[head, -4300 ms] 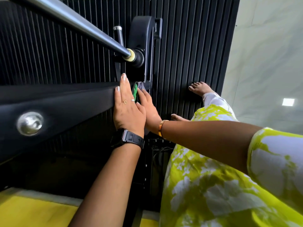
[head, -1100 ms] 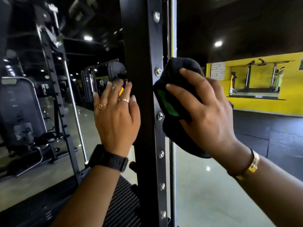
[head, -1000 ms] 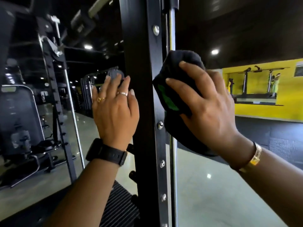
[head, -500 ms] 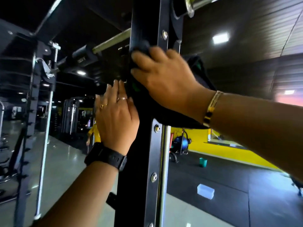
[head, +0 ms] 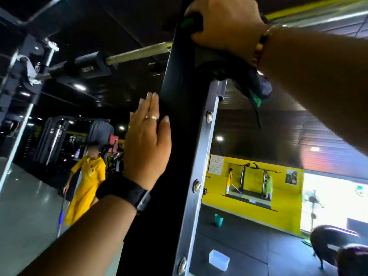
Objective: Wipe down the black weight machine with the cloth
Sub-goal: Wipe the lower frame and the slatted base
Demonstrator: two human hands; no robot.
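Observation:
A black upright post [head: 175, 148] of the weight machine runs through the middle of the head view, with bolts down its right face. My right hand [head: 223, 22] is at the top of the frame and grips a dark cloth [head: 245, 76] with green trim against the post; part of the cloth hangs below my wrist. My left hand [head: 147, 144] lies flat on the post's left side, fingers straight and together, a black watch on the wrist.
A steel bar [head: 137, 53] with a black sleeve crosses behind the post at upper left. A person in yellow [head: 85, 182] holds a mop on the grey floor at left. At right stand a yellow wall [head: 284, 212], a teal bucket [head: 218, 220] and a white box [head: 218, 261].
My right hand has slid the cloth further up the post, from mid frame to the top edge. The view has tilted upward. My left hand stays flat on the post.

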